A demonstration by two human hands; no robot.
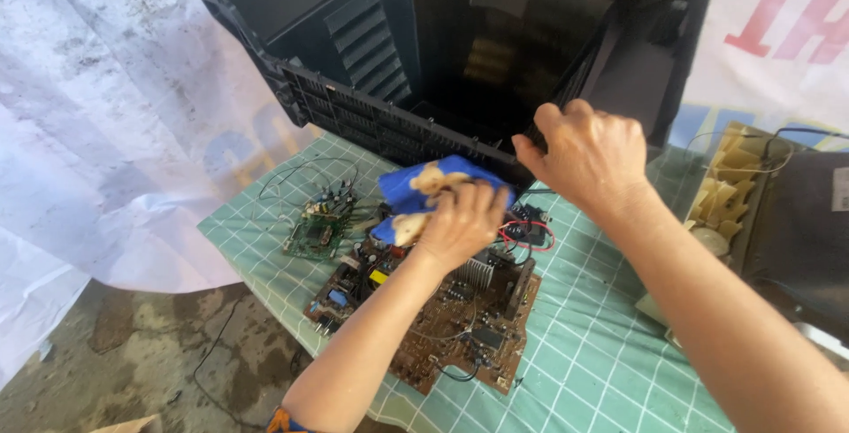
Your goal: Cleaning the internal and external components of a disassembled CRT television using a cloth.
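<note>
cloth (439, 183), blue with tan patches, sits bunched above the brown circuit board (451, 318) on the green checked desk (601, 344); a small green board (317, 229) lies to its left; the left hand (460, 221) is closed, gripping the cloth; the right hand (588, 154) curls closed over the rim of the black plastic casing (424, 53); a dark box (800, 229) stands far right
</note>
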